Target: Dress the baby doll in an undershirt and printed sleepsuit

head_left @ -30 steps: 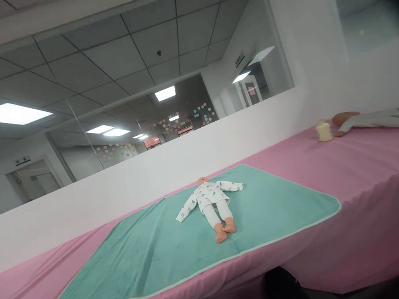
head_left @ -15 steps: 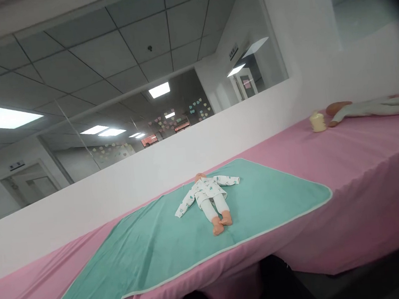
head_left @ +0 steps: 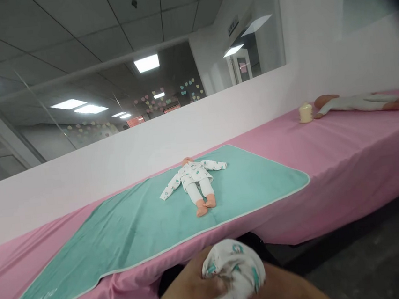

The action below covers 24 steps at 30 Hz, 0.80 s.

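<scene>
A bunched white baby garment with green and blue prints is held up at the bottom of the view. My left hand is closed on its left side, fingers partly buried in the folds. On the other side my right hand also grips the cloth, its fingers mostly hidden and somewhat blurred. Which kind of garment it is cannot be made out. Beyond my hands, a baby doll lies on its back on a green blanket, wearing a similar printed white top over white leggings, arms spread, feet bare.
The blanket covers part of a table with a pink cloth. Toward the far right stand a cream-coloured container and a second doll in white, lying down. A white wall with a window runs behind the table.
Both my hands have come into view at the bottom with the printed garment, of which only a small white edge showed before. The camera has tilted down, so the table appears higher.
</scene>
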Each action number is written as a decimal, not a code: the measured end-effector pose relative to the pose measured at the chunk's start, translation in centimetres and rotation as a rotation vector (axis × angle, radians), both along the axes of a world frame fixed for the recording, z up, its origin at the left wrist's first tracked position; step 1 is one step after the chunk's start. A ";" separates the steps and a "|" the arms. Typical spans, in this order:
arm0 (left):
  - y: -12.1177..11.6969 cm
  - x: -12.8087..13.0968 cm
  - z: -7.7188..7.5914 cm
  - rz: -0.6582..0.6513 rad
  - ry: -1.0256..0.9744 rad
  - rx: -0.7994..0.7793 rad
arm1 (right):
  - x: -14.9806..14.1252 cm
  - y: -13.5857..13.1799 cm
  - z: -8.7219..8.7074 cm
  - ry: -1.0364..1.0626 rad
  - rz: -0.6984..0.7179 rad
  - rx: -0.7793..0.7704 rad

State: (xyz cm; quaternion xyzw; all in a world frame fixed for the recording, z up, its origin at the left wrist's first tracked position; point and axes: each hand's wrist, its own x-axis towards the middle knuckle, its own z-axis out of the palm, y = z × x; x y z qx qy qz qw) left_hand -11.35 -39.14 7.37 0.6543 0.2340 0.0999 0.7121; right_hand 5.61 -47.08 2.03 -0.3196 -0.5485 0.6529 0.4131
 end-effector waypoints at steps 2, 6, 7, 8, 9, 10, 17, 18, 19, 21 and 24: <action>1.5 0.3 0.9 -0.112 0.011 0.065 | 1.1 2.1 0.6 0.110 0.000 0.001; 4.5 1.6 1.8 0.053 -0.130 0.009 | 1.5 6.4 2.0 0.452 0.037 0.016; 5.2 2.1 1.8 0.124 -0.187 -0.045 | 1.4 7.5 2.2 0.453 0.042 0.014; 5.9 2.6 1.8 0.174 -0.232 -0.102 | 1.5 8.6 2.4 0.423 0.059 0.014; 6.6 3.1 1.7 0.206 -0.262 -0.152 | 1.7 9.6 2.4 0.377 0.088 0.015; 7.3 3.6 1.6 0.218 -0.273 -0.188 | 2.0 10.7 2.4 0.331 0.126 0.016; 13.2 3.6 0.0 0.099 -0.145 -0.223 | 4.6 16.9 1.8 0.443 0.047 0.062; 14.1 3.0 -0.4 0.058 -0.112 -0.192 | 4.4 17.4 1.5 0.461 0.077 0.050; 15.1 2.3 -0.9 0.024 -0.085 -0.160 | 4.0 17.8 1.1 0.455 0.131 0.029; 16.9 1.0 -2.1 0.032 -0.073 -0.118 | 2.8 18.6 -0.2 0.365 0.230 -0.012; 18.7 -0.3 -4.2 0.141 -0.079 -0.105 | 1.5 20.1 -2.4 0.117 0.271 -0.002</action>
